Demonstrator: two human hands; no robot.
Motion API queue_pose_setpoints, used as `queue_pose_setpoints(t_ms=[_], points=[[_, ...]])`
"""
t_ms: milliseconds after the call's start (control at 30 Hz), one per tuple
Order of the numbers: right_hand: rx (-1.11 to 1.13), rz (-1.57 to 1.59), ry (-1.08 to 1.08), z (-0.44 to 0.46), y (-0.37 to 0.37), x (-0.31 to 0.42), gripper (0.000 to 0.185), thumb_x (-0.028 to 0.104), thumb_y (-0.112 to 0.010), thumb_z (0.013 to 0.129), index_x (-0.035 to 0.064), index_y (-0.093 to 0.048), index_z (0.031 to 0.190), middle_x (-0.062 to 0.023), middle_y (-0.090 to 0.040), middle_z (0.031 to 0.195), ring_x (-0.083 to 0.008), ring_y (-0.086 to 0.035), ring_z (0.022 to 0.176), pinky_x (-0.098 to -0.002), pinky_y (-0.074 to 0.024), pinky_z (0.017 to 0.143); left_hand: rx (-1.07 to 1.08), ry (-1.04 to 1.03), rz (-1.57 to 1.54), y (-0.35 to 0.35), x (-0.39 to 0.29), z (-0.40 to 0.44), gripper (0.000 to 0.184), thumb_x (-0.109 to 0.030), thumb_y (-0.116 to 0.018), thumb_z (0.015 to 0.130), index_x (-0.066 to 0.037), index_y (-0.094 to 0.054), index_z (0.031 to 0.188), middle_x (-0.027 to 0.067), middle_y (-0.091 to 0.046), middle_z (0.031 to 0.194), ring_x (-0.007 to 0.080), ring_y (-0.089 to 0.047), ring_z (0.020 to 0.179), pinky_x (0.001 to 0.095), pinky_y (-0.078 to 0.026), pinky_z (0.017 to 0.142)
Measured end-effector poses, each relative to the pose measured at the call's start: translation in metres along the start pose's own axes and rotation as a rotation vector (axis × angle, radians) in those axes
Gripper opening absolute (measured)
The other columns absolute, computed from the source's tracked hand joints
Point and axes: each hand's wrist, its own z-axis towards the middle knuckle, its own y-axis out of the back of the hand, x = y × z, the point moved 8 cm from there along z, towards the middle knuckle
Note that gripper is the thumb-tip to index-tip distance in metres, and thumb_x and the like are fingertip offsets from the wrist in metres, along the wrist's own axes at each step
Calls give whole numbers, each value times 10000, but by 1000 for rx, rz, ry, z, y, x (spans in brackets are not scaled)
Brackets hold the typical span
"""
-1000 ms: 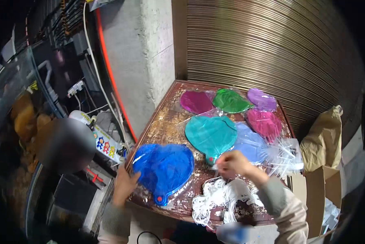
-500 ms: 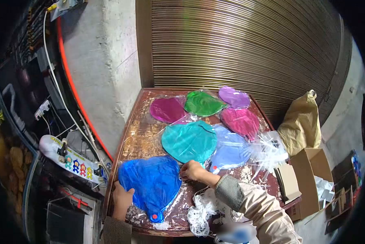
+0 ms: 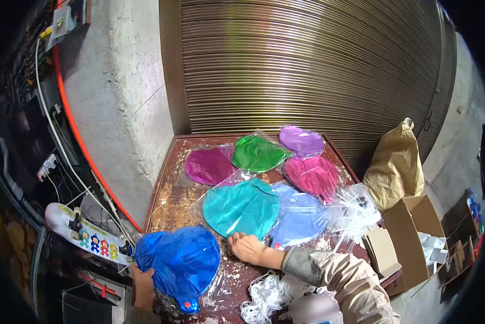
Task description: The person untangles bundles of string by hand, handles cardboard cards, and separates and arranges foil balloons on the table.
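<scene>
My left hand (image 3: 142,282) grips the left edge of a flat, rounded, shiny blue piece (image 3: 180,259) in clear plastic, its narrow tab with a red dot pointing toward me. My right hand (image 3: 246,248), fingers curled together, is at the lower edge of a similar teal piece (image 3: 241,208); what its fingertips pinch, if anything, is hidden. Beside the teal piece lies a light blue piece (image 3: 299,216). Behind them are a magenta-purple piece (image 3: 210,166), a green piece (image 3: 259,154), a lilac piece (image 3: 302,141) and a pink piece (image 3: 311,177), all in clear wrappers.
A tangle of white string (image 3: 261,299) lies near the front edge of the worn table (image 3: 166,202). White strips (image 3: 356,213) and folded cardboard (image 3: 382,251) are at right, beside an open carton (image 3: 407,254) and a tan sack (image 3: 398,167). A skateboard (image 3: 88,232) is at left.
The blue piece has shifted left and toward me with my left hand. My right hand has moved off its right edge to below the teal piece. The camera view has shifted too.
</scene>
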Motion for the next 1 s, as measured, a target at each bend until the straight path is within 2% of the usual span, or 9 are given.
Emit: queue_pose_setpoints(t_ms=[67, 167, 267, 333, 400, 500, 667, 833, 1000], points=[[-2, 2, 31, 4, -3, -11, 211, 138, -398, 854, -12, -529, 925, -178, -573, 857, -295, -574, 652, -395, -502, 505, 39, -34, 83, -5, 1, 5, 405, 63, -502, 718, -4, -403, 1105, 139, -544, 936, 235, -520, 766, 333, -425, 756], [-135, 153, -264, 20, 35, -104, 224, 268, -540, 799, 60, -596, 736, -116, -615, 712, -277, -551, 545, -408, -452, 501, 125, -131, 329, -5, 1, 10, 415, 27, -503, 724, 4, -390, 1123, 147, -529, 939, 243, -524, 794, 329, -438, 737], [-267, 101, -651, 7, 34, -231, 447, 472, -653, 708, 31, -610, 651, -153, -585, 610, -312, -553, 525, -409, -444, 502, 220, -109, 922, -24, -56, 3, 395, -31, -551, 728, 4, -418, 1098, 197, -549, 922, 341, -533, 803, 394, -428, 762], [-176, 200, -861, -9, 24, -273, 557, 553, -703, 624, 5, -602, 625, -156, -583, 605, -313, -567, 541, -411, -453, 523, -20, -894, 1262, -54, -122, -7, 386, -103, -585, 725, 0, -459, 1075, 217, -548, 900, 375, -533, 818, 420, -431, 741], [-4, 360, -905, -9, 5, -277, 577, 550, -725, 597, -11, -610, 667, -157, -601, 651, -307, -581, 586, -401, -465, 560, 236, -644, 1020, -102, -115, 45, 208, -120, -617, 733, 14, -573, 886, 107, -574, 750, 256, -535, 647, 328, -457, 620], [3, 345, -787, 9, -22, -263, 584, 545, -738, 575, -15, -608, 672, -152, -608, 666, -301, -587, 615, -390, -468, 588, 667, -210, 282, -196, -67, 135, 175, -195, -622, 789, -26, -618, 836, 71, -591, 687, 135, -540, 573, 233, -445, 515], [119, 404, -843, 11, -27, -263, 527, 496, -727, 622, -14, -607, 685, -151, -602, 645, -304, -582, 610, -395, -466, 595, 42, 166, 159, -284, -8, 240, 254, -141, -651, 713, 63, -613, 860, 150, -609, 673, 209, -584, 505, 297, -475, 414], [82, 502, -851, 9, -35, -263, 491, 467, -710, 657, -13, -616, 698, -157, -604, 652, -310, -581, 605, -397, -464, 592, -14, 79, 453, -321, -5, 266, 222, -103, -665, 686, 50, -615, 839, 165, -609, 679, 224, -594, 511, 305, -488, 413], [-20, 505, -921, 20, -34, -263, 418, 397, -690, 692, -13, -622, 731, -173, -608, 667, -332, -582, 606, -410, -464, 606, -140, -174, 560, -301, -14, 335, 193, -139, -601, 664, 14, -619, 781, 171, -625, 710, 329, -608, 654, 391, -490, 647]])
